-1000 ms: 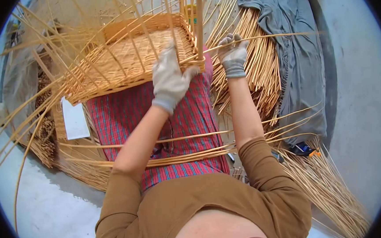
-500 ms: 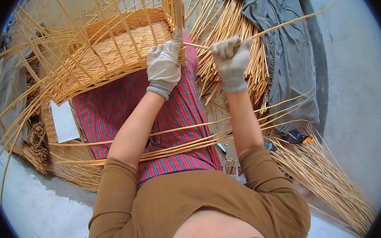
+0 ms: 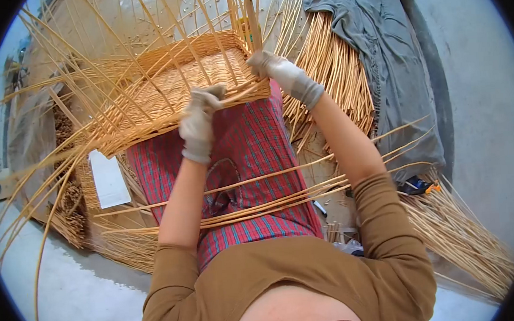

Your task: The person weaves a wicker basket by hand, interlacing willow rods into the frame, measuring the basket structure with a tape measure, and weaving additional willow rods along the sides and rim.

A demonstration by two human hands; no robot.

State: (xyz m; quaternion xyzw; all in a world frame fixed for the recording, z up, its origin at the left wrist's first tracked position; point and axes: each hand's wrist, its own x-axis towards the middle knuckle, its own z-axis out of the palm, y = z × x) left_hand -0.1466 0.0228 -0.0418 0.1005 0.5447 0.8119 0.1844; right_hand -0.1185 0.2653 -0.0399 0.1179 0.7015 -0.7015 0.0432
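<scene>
A half-woven wicker basket [image 3: 173,77] with tall upright stakes rests tilted over a red checked cloth [image 3: 255,131] on my lap. My left hand [image 3: 198,123], in a pale work glove and slightly blurred, is closed at the near wall on a willow rod [image 3: 240,95] that runs along the rim to the right corner. At that corner my right hand [image 3: 280,72], gloved too, grips the basket's edge beside a thick corner post [image 3: 252,17]. Its fingertips are partly hidden behind the weave.
Several loose rods [image 3: 272,206] lie across my lap. A bundle of rods [image 3: 337,65] lies beyond on the right, partly under a grey cloth [image 3: 390,61]. Another bundle [image 3: 458,230] is at the lower right. A white card [image 3: 109,177] sits left of the cloth.
My right hand has moved left from the outstretched rod to the basket corner. My left hand has left the corner and moved left and down along the near wall. The basket appears lower and farther right.
</scene>
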